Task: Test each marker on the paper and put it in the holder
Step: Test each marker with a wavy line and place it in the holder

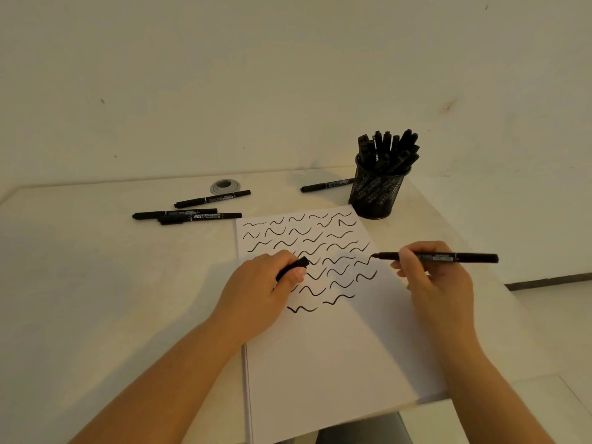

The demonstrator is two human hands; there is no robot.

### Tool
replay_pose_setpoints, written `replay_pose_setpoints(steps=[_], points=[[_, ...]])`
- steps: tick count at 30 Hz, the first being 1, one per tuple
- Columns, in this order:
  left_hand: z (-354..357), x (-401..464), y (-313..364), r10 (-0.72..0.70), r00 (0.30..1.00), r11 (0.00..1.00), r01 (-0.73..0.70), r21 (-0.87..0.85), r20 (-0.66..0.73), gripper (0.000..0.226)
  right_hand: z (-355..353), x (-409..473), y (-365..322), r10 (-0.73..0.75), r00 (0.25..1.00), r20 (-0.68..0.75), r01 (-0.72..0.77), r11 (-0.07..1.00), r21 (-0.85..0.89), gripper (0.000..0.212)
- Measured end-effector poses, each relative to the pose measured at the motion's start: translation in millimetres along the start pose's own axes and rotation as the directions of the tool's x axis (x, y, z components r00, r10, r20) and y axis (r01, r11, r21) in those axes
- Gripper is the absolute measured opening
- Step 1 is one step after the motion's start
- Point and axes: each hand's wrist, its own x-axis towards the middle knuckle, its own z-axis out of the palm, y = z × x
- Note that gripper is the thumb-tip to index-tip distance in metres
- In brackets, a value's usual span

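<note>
My right hand (pixel 435 280) pinches a marker (pixel 448 257) low like a pen, tip at the paper's (pixel 336 347) right edge, seemingly just touching. My left hand (pixel 266 283) curls round its cap (pixel 293 267), kept ready for recapping. The mesh holder (pixel 378 193) at the table's (pixel 96 283) far right stands crammed with markers; five untested ones (pixel 189 216) lie along the far edge.

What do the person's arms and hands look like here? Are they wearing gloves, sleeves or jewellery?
Both arms are bare from the bottom of the picture up to the fingers: no sleeve shows on either forearm. The left hand and the right hand wear no gloves, and no ring, watch or bracelet is visible on the fingers or wrists. The fingernails look short and unpainted, as far as the dim light lets one tell.
</note>
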Motion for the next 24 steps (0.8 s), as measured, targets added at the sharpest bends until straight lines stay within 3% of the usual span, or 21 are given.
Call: replay_pose_setpoints(steps=[7,12,21,24], points=[[-5,-1,3,0.046,0.997,0.998,-0.048,-0.034,-0.065,0.018,25,21,-27,0.029,0.992,0.125,-0.06,0.964,0.26,0.015],[-7,-1,2,0.036,0.996,0.997,-0.041,-0.059,-0.081,0.018,47,24,-30,0.067,0.966,0.25,-0.187,0.849,0.495,0.03],[-5,-1,4,0.034,0.997,0.997,-0.039,-0.069,-0.071,0.017,49,18,-11,0.086,0.936,0.34,-0.271,0.795,0.544,0.036],[-5,-2,4,0.03,0.997,0.996,-0.036,-0.087,-0.067,0.013,50,18,-13,0.082,0.926,0.369,-0.281,0.802,0.527,0.018]])
